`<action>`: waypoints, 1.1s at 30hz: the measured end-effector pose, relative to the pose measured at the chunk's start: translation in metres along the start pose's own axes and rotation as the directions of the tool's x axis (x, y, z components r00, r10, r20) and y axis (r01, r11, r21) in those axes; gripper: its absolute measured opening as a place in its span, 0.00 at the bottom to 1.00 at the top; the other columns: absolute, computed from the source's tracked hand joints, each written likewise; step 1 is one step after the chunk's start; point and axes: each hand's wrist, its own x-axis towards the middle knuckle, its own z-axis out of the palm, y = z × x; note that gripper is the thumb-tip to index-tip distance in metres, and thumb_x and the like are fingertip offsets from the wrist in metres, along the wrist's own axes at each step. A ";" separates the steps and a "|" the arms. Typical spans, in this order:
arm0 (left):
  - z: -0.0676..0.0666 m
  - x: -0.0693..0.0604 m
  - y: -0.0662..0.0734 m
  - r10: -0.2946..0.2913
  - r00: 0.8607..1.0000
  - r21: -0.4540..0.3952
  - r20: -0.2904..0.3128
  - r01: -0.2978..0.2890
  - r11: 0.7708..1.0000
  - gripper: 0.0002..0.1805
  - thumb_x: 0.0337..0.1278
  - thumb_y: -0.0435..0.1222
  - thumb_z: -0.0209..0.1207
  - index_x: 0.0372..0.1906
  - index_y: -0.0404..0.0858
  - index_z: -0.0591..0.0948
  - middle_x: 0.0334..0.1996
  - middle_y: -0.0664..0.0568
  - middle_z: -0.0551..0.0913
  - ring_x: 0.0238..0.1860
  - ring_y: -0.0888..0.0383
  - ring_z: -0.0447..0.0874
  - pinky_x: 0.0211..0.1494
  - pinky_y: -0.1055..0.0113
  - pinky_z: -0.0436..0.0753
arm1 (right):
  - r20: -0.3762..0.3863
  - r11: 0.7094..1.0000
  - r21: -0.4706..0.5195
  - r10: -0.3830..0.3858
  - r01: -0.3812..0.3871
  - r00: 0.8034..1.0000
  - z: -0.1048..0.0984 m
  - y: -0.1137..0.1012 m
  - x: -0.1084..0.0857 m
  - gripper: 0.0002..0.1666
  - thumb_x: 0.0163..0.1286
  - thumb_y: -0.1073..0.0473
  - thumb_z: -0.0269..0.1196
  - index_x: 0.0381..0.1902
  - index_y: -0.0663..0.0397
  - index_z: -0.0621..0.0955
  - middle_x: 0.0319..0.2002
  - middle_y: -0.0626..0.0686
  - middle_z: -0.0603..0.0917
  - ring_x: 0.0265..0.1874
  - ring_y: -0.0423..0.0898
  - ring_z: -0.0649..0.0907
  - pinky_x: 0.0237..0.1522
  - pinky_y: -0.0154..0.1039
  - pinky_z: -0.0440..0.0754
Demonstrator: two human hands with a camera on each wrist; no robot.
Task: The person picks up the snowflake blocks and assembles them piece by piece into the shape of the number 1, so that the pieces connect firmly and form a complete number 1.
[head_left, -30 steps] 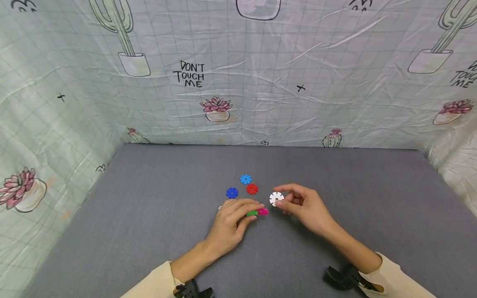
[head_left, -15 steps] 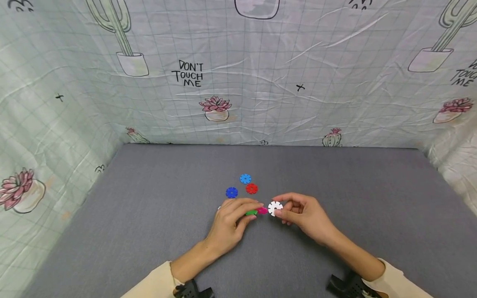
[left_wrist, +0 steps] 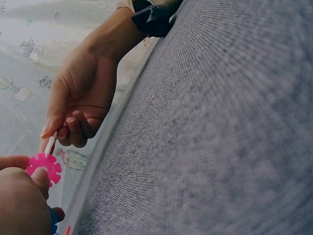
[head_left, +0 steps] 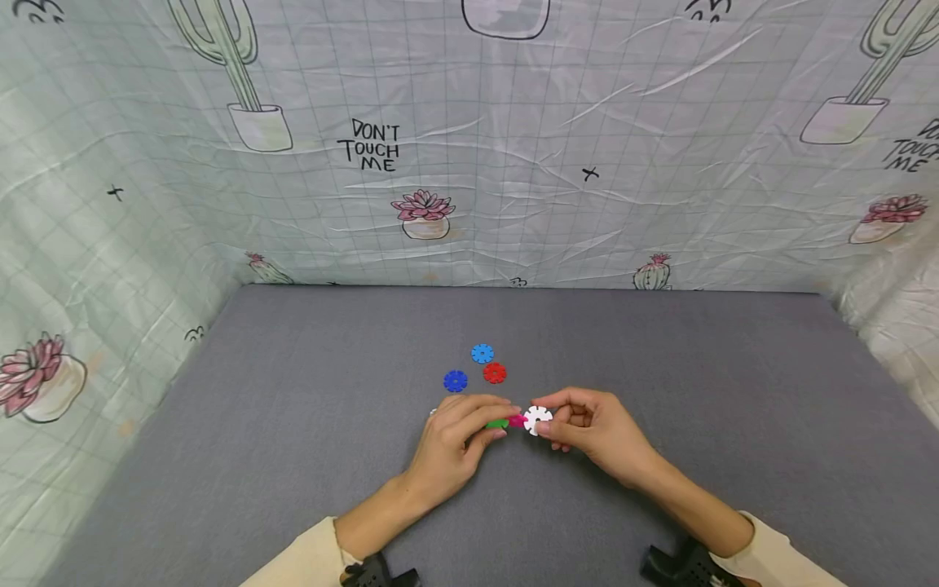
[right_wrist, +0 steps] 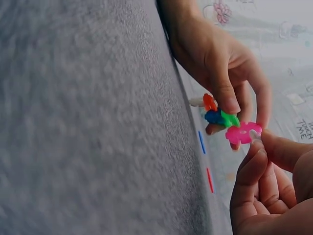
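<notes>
Nearest us, the left hand [head_left: 451,444] stays put, thumb and bent fingers pinching the green disc [head_left: 497,424], which joins blue [right_wrist: 213,116] and orange [right_wrist: 209,102] discs. Beside it, we see the right hand [head_left: 605,432] pinching the white disc [head_left: 538,418] between thumb and index finger. A second ago we saw that disc apart, up and to the right; now its edge meets the pink disc [right_wrist: 237,134] at the cluster's end. Farther off, the dark blue [head_left: 456,381], red [head_left: 495,372] and light blue [head_left: 482,353] discs lie unmoved on the grey table [head_left: 697,359].
</notes>
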 end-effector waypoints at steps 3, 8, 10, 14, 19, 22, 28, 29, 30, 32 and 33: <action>0.000 0.000 0.000 0.009 1.000 -0.004 -0.004 -0.009 1.000 0.20 0.45 0.28 0.69 0.48 0.42 0.83 0.44 0.54 0.83 0.44 0.58 0.80 0.47 0.63 0.75 | 0.003 1.000 0.015 -0.004 0.004 1.000 0.001 0.001 0.000 0.21 0.61 0.57 0.69 0.50 0.62 0.81 0.27 0.59 0.81 0.23 0.47 0.80 0.25 0.40 0.80; -0.001 0.001 0.000 0.051 0.999 -0.001 -0.005 -0.051 0.999 0.20 0.42 0.29 0.69 0.47 0.43 0.84 0.43 0.53 0.84 0.42 0.58 0.81 0.46 0.64 0.76 | 0.020 0.999 0.036 -0.023 0.022 1.000 0.003 0.001 -0.001 0.21 0.60 0.60 0.69 0.49 0.65 0.81 0.26 0.60 0.81 0.22 0.46 0.79 0.24 0.39 0.79; -0.002 0.002 0.000 0.071 0.997 0.001 -0.005 -0.071 0.997 0.21 0.41 0.29 0.70 0.46 0.42 0.84 0.42 0.53 0.84 0.41 0.58 0.81 0.46 0.64 0.76 | 0.025 0.999 0.034 -0.029 0.028 0.999 0.003 0.000 -0.001 0.20 0.60 0.60 0.70 0.48 0.66 0.81 0.25 0.59 0.81 0.21 0.45 0.79 0.23 0.38 0.78; -0.002 0.003 0.001 0.086 0.996 -0.003 -0.008 -0.086 0.996 0.21 0.40 0.28 0.70 0.46 0.42 0.84 0.41 0.52 0.84 0.40 0.58 0.81 0.45 0.65 0.76 | 0.027 0.998 0.037 -0.044 0.043 0.999 0.003 0.000 -0.002 0.20 0.60 0.61 0.69 0.47 0.69 0.81 0.24 0.61 0.81 0.20 0.45 0.80 0.22 0.37 0.77; -0.002 0.002 0.002 0.082 0.997 -0.006 -0.009 -0.083 0.997 0.20 0.40 0.28 0.70 0.45 0.42 0.85 0.41 0.52 0.85 0.40 0.58 0.81 0.44 0.67 0.77 | 0.023 0.997 0.063 -0.040 0.039 0.999 0.004 0.001 -0.003 0.20 0.59 0.63 0.70 0.47 0.70 0.81 0.24 0.60 0.81 0.20 0.44 0.80 0.21 0.36 0.77; -0.002 0.002 0.003 0.079 0.997 -0.004 -0.005 -0.079 0.997 0.19 0.40 0.29 0.70 0.44 0.43 0.85 0.41 0.53 0.85 0.39 0.58 0.81 0.44 0.67 0.77 | 0.020 0.997 0.073 -0.018 0.016 1.000 0.005 0.001 -0.004 0.20 0.58 0.62 0.71 0.46 0.68 0.81 0.23 0.58 0.81 0.20 0.44 0.80 0.21 0.36 0.77; -0.004 0.004 0.005 0.075 0.997 0.000 0.010 -0.075 0.997 0.19 0.40 0.29 0.70 0.44 0.43 0.86 0.40 0.53 0.85 0.38 0.58 0.81 0.43 0.67 0.78 | 0.029 0.997 0.076 -0.012 0.010 1.000 0.005 -0.002 -0.004 0.19 0.59 0.64 0.70 0.46 0.70 0.81 0.22 0.54 0.81 0.19 0.43 0.79 0.21 0.35 0.77; -0.004 0.004 0.005 0.073 0.997 -0.002 0.012 -0.073 0.997 0.19 0.40 0.29 0.70 0.44 0.43 0.85 0.40 0.53 0.85 0.39 0.58 0.82 0.44 0.68 0.78 | 0.030 0.997 0.080 -0.011 0.008 0.999 0.005 -0.002 -0.004 0.20 0.59 0.64 0.70 0.46 0.71 0.81 0.22 0.54 0.81 0.19 0.43 0.80 0.21 0.34 0.77; -0.004 0.005 0.005 0.073 0.997 -0.002 0.012 -0.073 0.997 0.19 0.40 0.29 0.70 0.44 0.43 0.86 0.40 0.53 0.85 0.39 0.58 0.81 0.44 0.68 0.78 | 0.032 0.997 0.083 -0.009 0.007 0.999 0.005 -0.002 -0.004 0.20 0.59 0.64 0.70 0.46 0.71 0.80 0.22 0.54 0.81 0.19 0.44 0.80 0.22 0.35 0.77; -0.005 0.005 0.005 0.077 0.997 -0.002 0.009 -0.077 0.997 0.19 0.40 0.29 0.70 0.44 0.43 0.86 0.40 0.53 0.85 0.39 0.58 0.81 0.44 0.68 0.78 | 0.039 0.996 0.093 -0.006 0.002 0.999 0.005 -0.003 -0.004 0.20 0.59 0.64 0.70 0.47 0.72 0.80 0.23 0.55 0.81 0.20 0.43 0.80 0.22 0.35 0.78; -0.005 0.005 0.005 0.080 0.997 0.000 0.007 -0.080 0.997 0.19 0.39 0.29 0.70 0.44 0.43 0.86 0.40 0.53 0.85 0.38 0.58 0.81 0.43 0.68 0.78 | 0.042 0.995 0.097 -0.003 -0.001 0.999 0.005 -0.003 -0.003 0.20 0.59 0.64 0.69 0.47 0.72 0.80 0.23 0.55 0.82 0.20 0.43 0.81 0.23 0.35 0.78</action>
